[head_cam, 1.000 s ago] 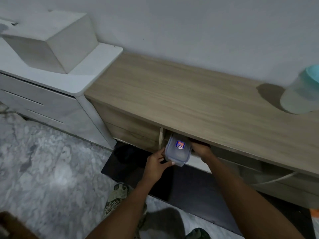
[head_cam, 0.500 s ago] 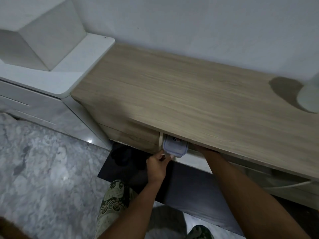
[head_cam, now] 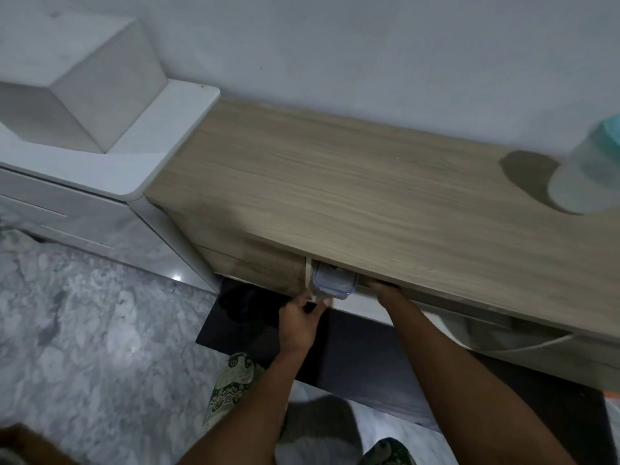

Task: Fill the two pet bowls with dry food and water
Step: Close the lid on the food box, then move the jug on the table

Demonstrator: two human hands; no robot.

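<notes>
Fingers of your left hand [head_cam: 299,322] pinch the clear container's [head_cam: 332,284] front corner, half inside the cabinet [head_cam: 352,182] shelf. Right hand [head_cam: 380,286] is tucked under the top, grip hidden. Keep it level, support both ends.

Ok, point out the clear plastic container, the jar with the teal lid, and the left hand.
clear plastic container [head_cam: 333,282], head view, on its lid
jar with the teal lid [head_cam: 588,176], head view, on its translucent side
left hand [head_cam: 299,323], head view, on its back
</notes>
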